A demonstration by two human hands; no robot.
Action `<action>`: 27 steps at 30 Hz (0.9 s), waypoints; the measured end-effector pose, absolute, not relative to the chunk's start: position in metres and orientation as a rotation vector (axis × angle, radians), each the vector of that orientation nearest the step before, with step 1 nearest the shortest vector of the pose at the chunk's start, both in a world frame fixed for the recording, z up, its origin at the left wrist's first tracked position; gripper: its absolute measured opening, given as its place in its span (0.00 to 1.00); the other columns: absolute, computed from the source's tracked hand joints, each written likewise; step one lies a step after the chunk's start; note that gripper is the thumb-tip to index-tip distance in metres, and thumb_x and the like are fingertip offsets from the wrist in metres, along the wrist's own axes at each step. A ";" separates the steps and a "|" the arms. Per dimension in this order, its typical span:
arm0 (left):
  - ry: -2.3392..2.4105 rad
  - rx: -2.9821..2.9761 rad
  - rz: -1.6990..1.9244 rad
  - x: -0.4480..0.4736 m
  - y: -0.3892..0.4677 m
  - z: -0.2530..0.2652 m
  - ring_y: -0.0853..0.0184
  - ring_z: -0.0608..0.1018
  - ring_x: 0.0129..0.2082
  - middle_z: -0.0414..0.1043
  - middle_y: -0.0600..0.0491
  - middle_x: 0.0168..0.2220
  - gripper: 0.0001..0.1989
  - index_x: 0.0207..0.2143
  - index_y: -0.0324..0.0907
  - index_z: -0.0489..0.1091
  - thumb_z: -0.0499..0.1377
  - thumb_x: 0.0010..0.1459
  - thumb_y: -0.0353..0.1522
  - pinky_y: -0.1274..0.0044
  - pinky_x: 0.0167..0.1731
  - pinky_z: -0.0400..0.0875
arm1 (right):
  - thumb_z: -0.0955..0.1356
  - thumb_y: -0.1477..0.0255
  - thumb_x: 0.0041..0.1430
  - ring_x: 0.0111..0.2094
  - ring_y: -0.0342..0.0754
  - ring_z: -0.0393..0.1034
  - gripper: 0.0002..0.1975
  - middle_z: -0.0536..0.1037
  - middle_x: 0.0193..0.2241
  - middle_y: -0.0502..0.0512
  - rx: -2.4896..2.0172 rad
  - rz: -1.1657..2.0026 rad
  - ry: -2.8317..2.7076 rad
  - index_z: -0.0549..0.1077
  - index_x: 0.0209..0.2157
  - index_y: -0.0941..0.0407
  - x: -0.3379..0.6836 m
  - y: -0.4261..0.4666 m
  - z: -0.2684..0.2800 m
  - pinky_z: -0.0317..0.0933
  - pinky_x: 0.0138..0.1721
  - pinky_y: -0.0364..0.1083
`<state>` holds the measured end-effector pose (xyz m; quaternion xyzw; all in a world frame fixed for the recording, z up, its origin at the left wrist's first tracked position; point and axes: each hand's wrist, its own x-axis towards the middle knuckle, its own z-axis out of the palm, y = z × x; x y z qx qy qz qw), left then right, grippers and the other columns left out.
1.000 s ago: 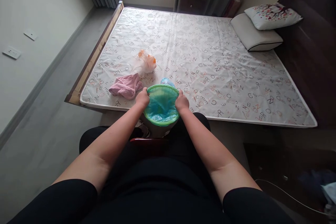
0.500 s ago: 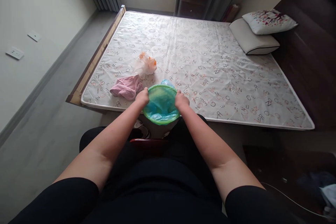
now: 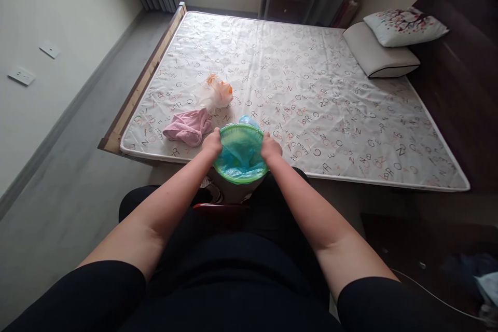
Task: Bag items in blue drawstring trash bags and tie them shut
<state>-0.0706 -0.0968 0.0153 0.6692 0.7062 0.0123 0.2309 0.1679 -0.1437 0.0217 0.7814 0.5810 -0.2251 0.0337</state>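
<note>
A green trash can (image 3: pixel 249 180) with a round rim is held up at the near edge of the mattress, its mouth facing me. A thin blue plastic bag (image 3: pixel 240 158) lines it, and part of the bag puffs out beyond the far rim. My left hand (image 3: pixel 212 142) is closed on the left side of the rim. On the right side, my right hand (image 3: pixel 271 146) grips the rim too. Just left of my left hand lies a crumpled pink cloth (image 3: pixel 188 127), with a clear and orange plastic bag (image 3: pixel 215 93) behind it.
The mattress (image 3: pixel 295 78), printed with letters, sits in a wooden bed frame (image 3: pixel 143 78). Two pillows, a patterned one (image 3: pixel 404 28) on a plain one (image 3: pixel 383 57), rest at the far right. A red seat edge (image 3: pixel 220 206) shows between my legs.
The blue bag inside the trash can has shifted and bulges a little more. Both hands keep their hold on the rim. My view has tilted slightly.
</note>
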 end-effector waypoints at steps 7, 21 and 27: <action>1.911 1.825 0.118 -0.075 -0.095 0.006 0.49 0.84 0.56 0.83 0.41 0.55 0.22 0.63 0.45 0.71 0.56 0.69 0.24 0.69 0.53 0.75 | 0.56 0.83 0.72 0.54 0.60 0.82 0.26 0.83 0.57 0.68 2.467 -0.688 1.799 0.65 0.67 0.56 0.170 -0.146 0.014 0.71 0.50 0.51; 1.895 1.780 0.216 -0.077 -0.097 0.002 0.50 0.84 0.54 0.84 0.42 0.55 0.24 0.63 0.44 0.73 0.56 0.66 0.22 0.70 0.52 0.74 | 0.56 0.80 0.75 0.51 0.62 0.81 0.24 0.82 0.56 0.69 2.551 -0.733 1.816 0.62 0.68 0.58 0.169 -0.150 0.002 0.70 0.49 0.53; 1.895 1.763 0.250 -0.077 -0.095 0.001 0.49 0.85 0.53 0.85 0.41 0.54 0.24 0.62 0.43 0.74 0.58 0.65 0.22 0.69 0.52 0.74 | 0.58 0.76 0.76 0.51 0.61 0.80 0.23 0.83 0.55 0.68 2.579 -0.751 1.819 0.62 0.69 0.57 0.170 -0.148 -0.001 0.69 0.49 0.53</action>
